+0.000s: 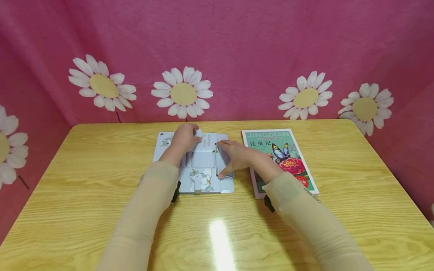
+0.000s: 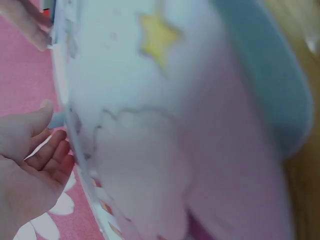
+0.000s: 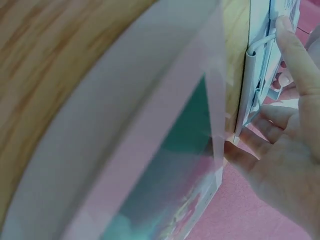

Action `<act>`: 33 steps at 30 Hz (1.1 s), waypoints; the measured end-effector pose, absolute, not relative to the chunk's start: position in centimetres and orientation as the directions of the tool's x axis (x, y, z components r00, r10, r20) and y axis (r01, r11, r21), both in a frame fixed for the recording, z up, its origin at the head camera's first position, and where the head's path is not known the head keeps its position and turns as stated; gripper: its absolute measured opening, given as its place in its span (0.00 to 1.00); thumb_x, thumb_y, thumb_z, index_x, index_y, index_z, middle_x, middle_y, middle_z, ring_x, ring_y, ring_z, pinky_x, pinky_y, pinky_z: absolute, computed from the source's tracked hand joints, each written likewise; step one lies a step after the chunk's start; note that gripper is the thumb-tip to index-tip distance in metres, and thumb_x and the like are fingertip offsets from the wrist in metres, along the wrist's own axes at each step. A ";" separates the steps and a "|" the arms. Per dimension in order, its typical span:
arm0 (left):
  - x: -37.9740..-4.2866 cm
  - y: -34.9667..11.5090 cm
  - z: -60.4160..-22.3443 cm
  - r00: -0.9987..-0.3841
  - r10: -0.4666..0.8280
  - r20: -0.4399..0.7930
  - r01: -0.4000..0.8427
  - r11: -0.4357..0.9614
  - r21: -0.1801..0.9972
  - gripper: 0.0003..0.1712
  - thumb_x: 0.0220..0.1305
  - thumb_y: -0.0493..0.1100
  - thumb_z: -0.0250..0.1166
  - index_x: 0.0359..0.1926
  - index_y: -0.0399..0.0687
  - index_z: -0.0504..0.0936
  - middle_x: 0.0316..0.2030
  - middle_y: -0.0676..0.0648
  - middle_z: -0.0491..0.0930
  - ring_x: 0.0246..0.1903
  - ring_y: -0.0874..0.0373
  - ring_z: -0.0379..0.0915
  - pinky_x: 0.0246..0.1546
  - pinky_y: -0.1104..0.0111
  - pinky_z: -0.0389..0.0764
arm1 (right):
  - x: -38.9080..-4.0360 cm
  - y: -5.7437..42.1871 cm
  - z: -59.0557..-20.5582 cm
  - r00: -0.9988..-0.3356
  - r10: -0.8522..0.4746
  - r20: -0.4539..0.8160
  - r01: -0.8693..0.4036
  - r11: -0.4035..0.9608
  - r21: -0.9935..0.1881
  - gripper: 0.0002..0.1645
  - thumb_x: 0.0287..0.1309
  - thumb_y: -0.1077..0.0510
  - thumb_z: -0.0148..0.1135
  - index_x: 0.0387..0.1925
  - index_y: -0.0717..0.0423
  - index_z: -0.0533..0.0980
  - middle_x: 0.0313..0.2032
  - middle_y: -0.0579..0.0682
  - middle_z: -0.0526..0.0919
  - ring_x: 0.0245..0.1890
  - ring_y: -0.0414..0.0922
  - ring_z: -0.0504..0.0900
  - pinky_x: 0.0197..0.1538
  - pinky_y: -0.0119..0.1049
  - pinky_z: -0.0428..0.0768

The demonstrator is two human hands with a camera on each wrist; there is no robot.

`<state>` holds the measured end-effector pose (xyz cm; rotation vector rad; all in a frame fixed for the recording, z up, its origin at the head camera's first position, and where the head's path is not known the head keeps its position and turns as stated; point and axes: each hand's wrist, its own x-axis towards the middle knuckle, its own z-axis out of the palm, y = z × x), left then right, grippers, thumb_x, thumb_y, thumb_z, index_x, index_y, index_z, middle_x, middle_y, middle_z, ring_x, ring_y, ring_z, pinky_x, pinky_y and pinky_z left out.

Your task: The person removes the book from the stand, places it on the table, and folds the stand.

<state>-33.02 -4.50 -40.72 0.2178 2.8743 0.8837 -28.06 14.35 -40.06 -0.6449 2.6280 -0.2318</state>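
A pale book stand (image 1: pixel 207 183) printed with white unicorns lies on the wooden table, with metal wire pieces and a small clip at its near edge. My left hand (image 1: pixel 184 140) reaches over its far part. In the left wrist view, the left thumb and fingers pinch a small light-blue tab (image 2: pixel 58 120) at the stand's edge. My right hand (image 1: pixel 238 156) spans the wire frame on the stand's right side, thumb at the near end and fingers at the far end. The right wrist view shows that thumb beside the wire loop (image 3: pixel 262 44).
A book (image 1: pixel 257 137) with a green cover, a butterfly and a red flower lies to the right of the stand, under my right forearm. The wooden table (image 1: pixel 91 206) ends at a pink cloth (image 1: pixel 232 43) with large daisies, behind and at both sides.
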 end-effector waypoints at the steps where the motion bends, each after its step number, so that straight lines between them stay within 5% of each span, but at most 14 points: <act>1: -32.9 -4.5 -40.6 -0.981 0.178 -0.079 0.103 0.819 0.564 0.28 0.62 0.43 0.64 0.62 0.40 0.71 0.55 0.41 0.75 0.54 0.50 0.71 0.59 0.59 0.71 | -28.1 14.4 -40.1 -0.799 -0.482 -0.361 -0.409 0.874 -0.262 0.71 0.39 0.32 0.71 0.73 0.58 0.44 0.73 0.56 0.46 0.73 0.53 0.45 0.72 0.45 0.51; 13: -30.5 -4.8 -37.1 -0.954 0.300 0.013 0.261 0.809 0.527 0.36 0.64 0.51 0.61 0.66 0.38 0.64 0.64 0.40 0.66 0.65 0.46 0.60 0.65 0.55 0.64 | -27.7 16.4 -36.5 -0.808 -0.546 -0.222 -0.413 0.793 -0.447 0.60 0.50 0.42 0.69 0.73 0.57 0.45 0.72 0.59 0.50 0.71 0.55 0.51 0.71 0.50 0.55; 24: -26.2 -7.1 -32.6 -0.938 0.317 0.140 0.336 0.732 0.593 0.35 0.65 0.53 0.60 0.67 0.42 0.64 0.65 0.42 0.65 0.65 0.48 0.60 0.65 0.55 0.62 | -24.2 19.6 -30.9 -0.876 -0.473 -0.095 -0.400 0.822 -0.405 0.51 0.57 0.39 0.61 0.73 0.49 0.48 0.72 0.54 0.53 0.70 0.54 0.54 0.69 0.52 0.58; 33: -22.1 -10.9 -30.9 -0.942 0.258 0.214 0.335 0.715 0.614 0.37 0.64 0.55 0.59 0.70 0.50 0.60 0.69 0.43 0.59 0.68 0.46 0.54 0.65 0.48 0.60 | -19.9 22.8 -29.0 -0.902 -0.401 0.160 -0.428 0.785 -0.449 0.45 0.58 0.43 0.62 0.72 0.47 0.53 0.70 0.52 0.58 0.69 0.53 0.58 0.67 0.57 0.60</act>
